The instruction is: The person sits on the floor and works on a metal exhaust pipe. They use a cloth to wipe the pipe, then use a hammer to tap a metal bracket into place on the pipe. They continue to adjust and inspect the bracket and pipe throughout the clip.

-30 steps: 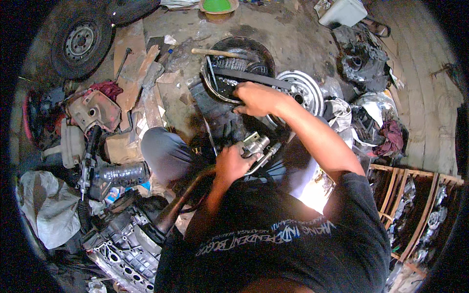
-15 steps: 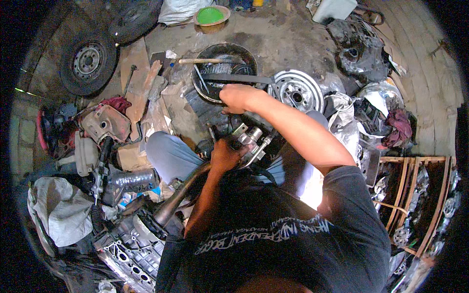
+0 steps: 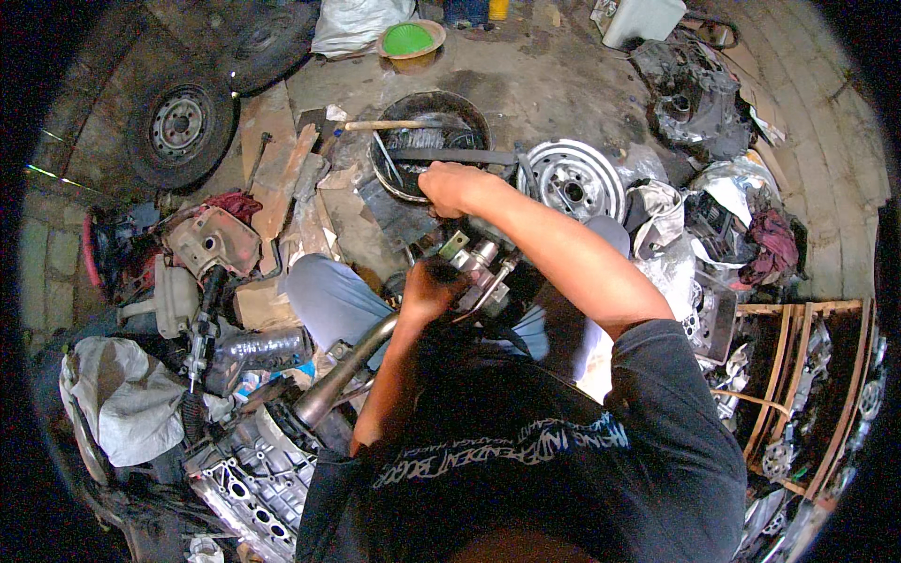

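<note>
Between my bent knees, my left hand (image 3: pixel 434 289) is closed on a metal car part (image 3: pixel 481 267) with a bent pipe along its right side. My fingers are in shadow, and the part's lower end is hidden by my hand and shirt. Just beyond it my right hand (image 3: pixel 454 188) is a fist at the near rim of a round black basin (image 3: pixel 481 114); whatever it grips is hidden beneath it. Across the basin lie a wooden-handled tool (image 3: pixel 389 125) and a dark flat bar (image 3: pixel 450 156). A thin metal rod (image 3: pixel 386 157) leans inside.
Right of the basin lies a silver wheel rim (image 3: pixel 572 188). A tyre (image 3: pixel 180 127) leans at the far left. An engine block (image 3: pixel 249 502) and a long metal tube (image 3: pixel 343 375) lie by my left side. Wooden racks (image 3: pixel 784 375) with metal parts stand at the right.
The whole view has shifted slightly. My right fist has moved a little left against the basin. My left hand keeps its hold on the metal car part.
</note>
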A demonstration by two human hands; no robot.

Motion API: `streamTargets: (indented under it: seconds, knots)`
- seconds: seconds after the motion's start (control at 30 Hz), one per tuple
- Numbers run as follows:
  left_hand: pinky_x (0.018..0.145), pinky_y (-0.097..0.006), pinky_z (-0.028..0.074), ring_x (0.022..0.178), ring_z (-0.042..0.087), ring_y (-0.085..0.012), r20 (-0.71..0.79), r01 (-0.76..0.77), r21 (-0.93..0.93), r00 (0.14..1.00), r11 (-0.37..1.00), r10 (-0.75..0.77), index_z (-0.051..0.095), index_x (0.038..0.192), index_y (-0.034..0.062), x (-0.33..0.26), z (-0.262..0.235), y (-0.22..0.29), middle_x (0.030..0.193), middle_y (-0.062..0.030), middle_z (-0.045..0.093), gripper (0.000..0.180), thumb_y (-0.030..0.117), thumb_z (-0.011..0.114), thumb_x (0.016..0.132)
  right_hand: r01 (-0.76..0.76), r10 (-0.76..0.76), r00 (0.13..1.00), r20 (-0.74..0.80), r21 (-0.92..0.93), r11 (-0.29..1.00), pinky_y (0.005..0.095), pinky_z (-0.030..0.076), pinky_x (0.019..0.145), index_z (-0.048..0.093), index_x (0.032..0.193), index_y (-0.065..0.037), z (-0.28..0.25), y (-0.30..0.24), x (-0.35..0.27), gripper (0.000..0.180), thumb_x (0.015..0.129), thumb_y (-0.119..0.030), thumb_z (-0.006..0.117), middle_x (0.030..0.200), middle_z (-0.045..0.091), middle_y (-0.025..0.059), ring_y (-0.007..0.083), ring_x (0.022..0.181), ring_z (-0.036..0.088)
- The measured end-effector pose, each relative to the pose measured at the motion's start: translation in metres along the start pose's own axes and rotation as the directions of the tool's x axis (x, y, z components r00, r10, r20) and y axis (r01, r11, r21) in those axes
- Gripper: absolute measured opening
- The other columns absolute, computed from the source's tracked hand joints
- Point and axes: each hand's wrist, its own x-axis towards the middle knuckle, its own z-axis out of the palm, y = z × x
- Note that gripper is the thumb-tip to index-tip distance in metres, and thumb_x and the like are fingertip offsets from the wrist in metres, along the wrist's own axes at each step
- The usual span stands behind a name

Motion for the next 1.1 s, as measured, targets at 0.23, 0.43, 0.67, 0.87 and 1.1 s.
streamTargets:
  seconds: [0.23, 0.43, 0.67, 0.87, 1.1]
  knots:
    - [0.068, -0.037, 0.051, 0.069, 0.064, -0.0194, -0.088, -0.129, -0.107, 0.989, 0.986, 0.120, 0.070, 0.091, -0.0023, -0.004, -0.006, 0.022, 0.082, -0.0165, 0.072, 0.032, 0.025, 0.080, 0.078, 0.128, -0.121, 0.984, -0.131, 0.048, 0.991, 0.0448, 0.056, 0.077, 0.070, 0.090, 0.003, -0.010, 0.004, -0.015, 0.018, 0.074, 0.003, 0.062, 0.094, 0.069, 0.0244, 0.0388, 0.092, 0.069]
    - [0.076, -0.035, 0.052, 0.079, 0.064, -0.0165, -0.033, -0.111, -0.090, 0.994, 0.990, 0.108, 0.067, 0.106, -0.0016, 0.000, -0.009, 0.027, 0.093, -0.0151, 0.072, 0.037, 0.019, 0.080, 0.078, 0.262, -0.216, 0.915, -0.341, 0.092, 0.961, 0.0462, 0.055, 0.077, 0.069, 0.091, 0.003, -0.003, 0.020, -0.026, 0.019, 0.074, 0.003, 0.060, 0.093, 0.067, 0.0257, 0.0419, 0.091, 0.066]
    - [0.079, -0.036, 0.052, 0.085, 0.066, -0.0190, -0.002, -0.103, -0.101, 0.995, 0.989, 0.104, 0.066, 0.111, -0.0004, 0.006, -0.007, 0.030, 0.097, -0.0139, 0.073, 0.040, 0.017, 0.081, 0.077, 0.266, -0.056, 0.746, -0.663, 0.219, 0.939, 0.0466, 0.050, 0.076, 0.063, 0.095, 0.000, 0.000, 0.023, -0.070, 0.015, 0.084, -0.010, 0.066, 0.089, 0.063, 0.0199, 0.0405, 0.088, 0.062]
    - [0.081, -0.035, 0.052, 0.087, 0.066, -0.0193, -0.038, -0.185, -0.328, 0.982, 0.926, 0.183, 0.067, 0.109, -0.0002, 0.012, -0.002, 0.028, 0.100, -0.0136, 0.073, 0.038, 0.019, 0.080, 0.079, 0.247, 0.214, 0.596, -0.774, 0.430, 0.868, 0.0380, 0.052, 0.074, 0.066, 0.093, 0.002, 0.014, 0.022, -0.102, 0.018, 0.082, -0.011, 0.072, 0.089, 0.068, 0.0181, 0.0324, 0.084, 0.067]
    - [0.076, -0.033, 0.051, 0.080, 0.064, -0.0169, -0.089, -0.114, -0.236, 0.991, 0.965, 0.095, 0.069, 0.101, -0.0026, 0.020, 0.002, 0.027, 0.090, -0.0109, 0.072, 0.035, 0.025, 0.078, 0.082, 0.160, 0.615, 0.593, -0.520, 0.824, 0.543, 0.0321, 0.051, 0.069, 0.067, 0.096, 0.001, 0.048, 0.016, -0.159, 0.015, 0.086, -0.010, 0.070, 0.081, 0.069, 0.0119, 0.0166, 0.076, 0.066]
